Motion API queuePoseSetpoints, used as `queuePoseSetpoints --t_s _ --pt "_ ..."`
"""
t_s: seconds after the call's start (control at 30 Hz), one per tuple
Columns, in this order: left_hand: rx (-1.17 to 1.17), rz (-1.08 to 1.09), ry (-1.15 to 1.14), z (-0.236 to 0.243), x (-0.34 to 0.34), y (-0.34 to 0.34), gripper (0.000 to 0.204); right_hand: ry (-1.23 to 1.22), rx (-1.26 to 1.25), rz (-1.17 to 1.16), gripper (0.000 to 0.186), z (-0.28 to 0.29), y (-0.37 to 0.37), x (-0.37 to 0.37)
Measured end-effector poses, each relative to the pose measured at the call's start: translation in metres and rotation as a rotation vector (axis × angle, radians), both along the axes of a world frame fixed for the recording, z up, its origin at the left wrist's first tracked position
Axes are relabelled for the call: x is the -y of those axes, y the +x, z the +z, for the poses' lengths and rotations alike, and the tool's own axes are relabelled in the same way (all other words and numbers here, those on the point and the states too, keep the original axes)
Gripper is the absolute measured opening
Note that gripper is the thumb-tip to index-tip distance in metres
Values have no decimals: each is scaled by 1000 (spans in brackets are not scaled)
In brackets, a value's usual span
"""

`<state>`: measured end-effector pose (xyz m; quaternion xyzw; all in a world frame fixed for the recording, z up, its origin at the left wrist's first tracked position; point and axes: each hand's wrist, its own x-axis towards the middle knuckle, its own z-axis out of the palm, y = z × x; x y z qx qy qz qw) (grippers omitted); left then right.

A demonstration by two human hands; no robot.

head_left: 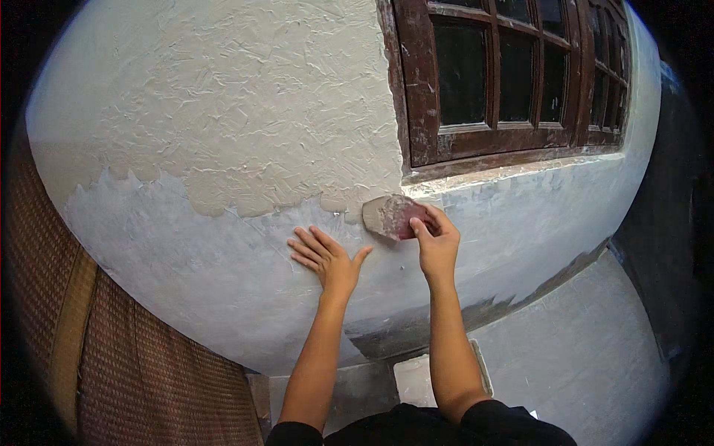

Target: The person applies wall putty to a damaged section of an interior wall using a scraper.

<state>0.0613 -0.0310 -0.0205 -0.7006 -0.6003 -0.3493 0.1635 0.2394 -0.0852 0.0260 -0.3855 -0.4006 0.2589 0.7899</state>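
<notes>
My right hand (439, 241) pinches a reddish flat spreader (401, 218) between thumb and fingers. Cream plaster coats its left part, which lies at the lower edge of the rough cream plaster (260, 104) on the wall. To the left, my left hand (323, 256) rests on the smooth grey-white wall (216, 275) with fingers spread and nothing held. Whether its whole palm touches the wall is hidden. The spreader sits just below the lower left corner of the window.
A brown wooden window (491, 89) with dark panes fills the upper right. Woven brown matting (141, 364) with a wooden strip (72, 334) stands at the left. Below my right forearm is a pale container (413, 380) on the grey floor (573, 342).
</notes>
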Motion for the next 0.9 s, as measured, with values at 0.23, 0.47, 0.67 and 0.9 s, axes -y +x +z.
queuePoseSetpoints --t_s 0.23,0.47,0.67,0.9 --pt "-23 7 8 1 -1 -3 134 8 -151 -25 27 0 7 6" --pt "-20 11 15 0 0 0 134 -3 -55 -119 31 1 14 -6" --pt "-11 -1 23 1 -1 -2 134 -9 -13 -10 34 10 -4 -3" --pt "8 8 10 1 1 1 131 35 -184 -54 35 -2 20 -4"
